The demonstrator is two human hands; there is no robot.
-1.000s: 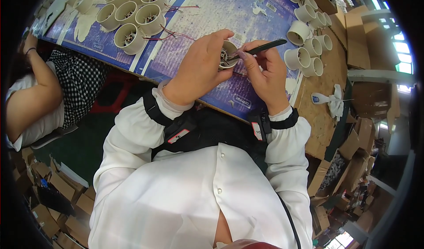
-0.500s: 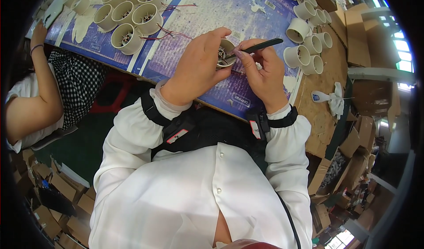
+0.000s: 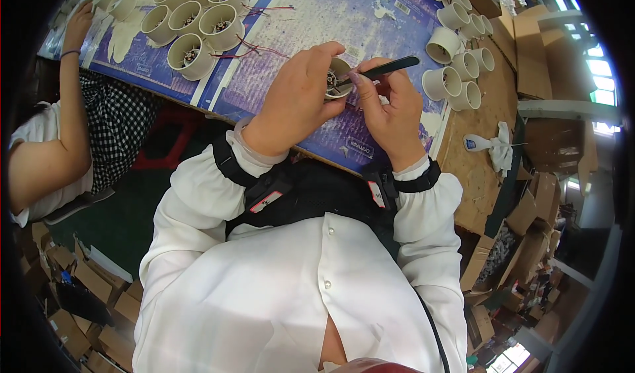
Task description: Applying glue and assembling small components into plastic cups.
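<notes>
Near the table's front edge, my left hand (image 3: 291, 105) is wrapped round a small white plastic cup (image 3: 341, 65) with a motor-like part inside. The cup tilts so that its mouth shows between my two hands. My right hand (image 3: 395, 118) pinches slim black tweezers (image 3: 398, 66), their tip reaching into the cup. What the tip touches is too small to make out. Several similar cups (image 3: 190, 57) with motor parts and red and dark wires (image 3: 261, 47) stand at the left.
More white cups (image 3: 442, 83) stand at the right of the blue-covered table (image 3: 264, 75). A small white bottle (image 3: 474, 143) lies beside a crumpled tissue (image 3: 501, 149) on the brown board. A co-worker's arm (image 3: 74, 118) reaches across at the far left. Cardboard boxes (image 3: 532, 55) stack at the right.
My right hand and the tweezers have shifted slightly left, with the tip still inside the cup. The co-worker's hand has moved farther up and to the right.
</notes>
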